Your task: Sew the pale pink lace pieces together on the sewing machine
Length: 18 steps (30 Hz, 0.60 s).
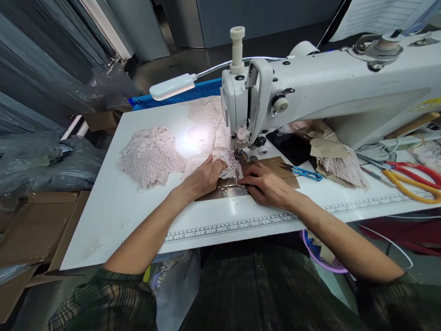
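Note:
A white sewing machine (310, 82) stands over the table, its needle area just beyond my fingers. Pale pink lace fabric (210, 124) runs from behind the machine head toward my hands. My left hand (206, 177) has its fingers closed on the lace edge, left of the presser foot. Close by on the right, my right hand (263, 184) has curled fingers pinching the near end of the lace. Under both hands lies a brown board (227, 191), partly covered by shiny tape. A bunched heap of pink lace (151, 156) sits to the left.
Blue thread snips (303, 172) lie right of my right hand, with large red-and-yellow scissors (413, 177) farther right. A black phone-like slab (289, 146) and fabric scraps (334, 156) sit under the machine arm. A lamp (172, 87) lights the lace. Cardboard boxes (41, 225) stand left.

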Motion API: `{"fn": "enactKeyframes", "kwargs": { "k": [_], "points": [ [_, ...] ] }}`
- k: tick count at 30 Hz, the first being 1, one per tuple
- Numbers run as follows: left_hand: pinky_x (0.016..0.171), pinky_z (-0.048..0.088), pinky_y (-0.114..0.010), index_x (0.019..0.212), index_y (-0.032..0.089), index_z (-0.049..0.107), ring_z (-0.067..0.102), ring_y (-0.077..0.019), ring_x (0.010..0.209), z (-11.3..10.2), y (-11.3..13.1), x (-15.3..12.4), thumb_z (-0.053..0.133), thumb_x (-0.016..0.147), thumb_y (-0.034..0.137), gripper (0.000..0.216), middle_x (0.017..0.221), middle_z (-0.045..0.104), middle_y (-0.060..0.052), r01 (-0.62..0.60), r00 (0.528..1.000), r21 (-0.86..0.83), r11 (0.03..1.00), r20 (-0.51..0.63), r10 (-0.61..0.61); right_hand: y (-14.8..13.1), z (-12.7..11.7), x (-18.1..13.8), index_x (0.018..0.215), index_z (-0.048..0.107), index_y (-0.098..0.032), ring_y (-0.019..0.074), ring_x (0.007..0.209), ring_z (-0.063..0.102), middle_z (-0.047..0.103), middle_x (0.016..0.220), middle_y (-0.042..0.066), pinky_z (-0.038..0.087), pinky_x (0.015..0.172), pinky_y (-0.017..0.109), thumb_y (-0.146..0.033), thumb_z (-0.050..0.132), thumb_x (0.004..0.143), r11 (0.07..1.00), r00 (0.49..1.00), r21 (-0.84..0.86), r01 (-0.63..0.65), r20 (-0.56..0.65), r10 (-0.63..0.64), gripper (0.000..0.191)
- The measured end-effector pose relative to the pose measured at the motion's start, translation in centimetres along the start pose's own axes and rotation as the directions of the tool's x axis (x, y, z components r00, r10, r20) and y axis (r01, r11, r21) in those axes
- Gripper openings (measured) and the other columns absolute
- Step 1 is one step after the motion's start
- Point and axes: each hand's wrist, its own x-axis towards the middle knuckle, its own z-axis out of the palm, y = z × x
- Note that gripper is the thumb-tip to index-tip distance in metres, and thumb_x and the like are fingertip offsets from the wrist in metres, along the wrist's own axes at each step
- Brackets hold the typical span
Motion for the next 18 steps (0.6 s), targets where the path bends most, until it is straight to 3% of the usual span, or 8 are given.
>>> {"fn": "enactKeyframes", "kwargs": {
  "k": [5, 8, 13, 18],
  "points": [
    [0.111, 0.036, -0.064, 0.098, 0.011, 0.055, 0.068, -0.0223, 0.099, -0.8, 1.2, 0.8, 0.040, 0.090, 0.006, 0.018, 0.113, 0.066, -0.016, -0.008, 0.996, 0.009, 1.000, 0.085, 0.007, 0.1, 0.2, -0.1, 0.100, 0.074, -0.017, 0.0265, 0.094, 0.052, 0.060, 0.095, 0.012, 0.051, 0.083, 0.045, -0.009, 0.048, 0.083, 1.000, 1.000, -0.007, -0.001, -0.006, 0.000, 0.032],
    [0.115, 0.027, -0.065, 0.108, 0.011, 0.059, 0.067, -0.0235, 0.104, -1.1, 1.8, 1.0, 0.049, 0.091, 0.014, 0.020, 0.118, 0.066, -0.016, -0.051, 0.994, -0.012, 0.999, 0.094, 0.051, 0.2, -0.7, 0.1, 0.102, 0.074, -0.018, 0.0258, 0.096, 0.054, 0.063, 0.098, 0.012, 0.051, 0.086, 0.044, -0.009, 0.048, 0.081, 0.999, 0.999, 0.046, 0.018, 0.026, -0.019, 0.035],
    [0.106, 0.048, -0.049, 0.112, 0.009, 0.062, 0.068, -0.0221, 0.102, -0.5, 1.5, 0.7, 0.056, 0.089, 0.017, 0.025, 0.110, 0.070, -0.014, -0.155, 0.986, -0.087, 0.984, 0.048, 0.159, 1.4, -3.6, 1.3, 0.107, 0.073, -0.019, 0.0214, 0.089, 0.063, 0.068, 0.100, 0.008, 0.051, 0.083, 0.035, -0.011, 0.048, 0.081, 0.990, 0.983, 0.136, -0.029, 0.184, 0.004, 0.038],
    [0.100, 0.051, -0.045, 0.103, 0.012, 0.066, 0.069, -0.0194, 0.093, 0.1, 1.7, 0.6, 0.055, 0.092, 0.017, 0.016, 0.104, 0.072, -0.011, -0.138, 0.990, -0.044, 0.989, -0.014, 0.138, 3.2, -3.0, 2.0, 0.119, 0.069, -0.018, 0.0217, 0.087, 0.062, 0.067, 0.099, 0.010, 0.051, 0.083, 0.037, -0.017, 0.046, 0.089, 0.996, 0.994, 0.081, -0.034, 0.111, 0.025, 0.038]
  ]
}}
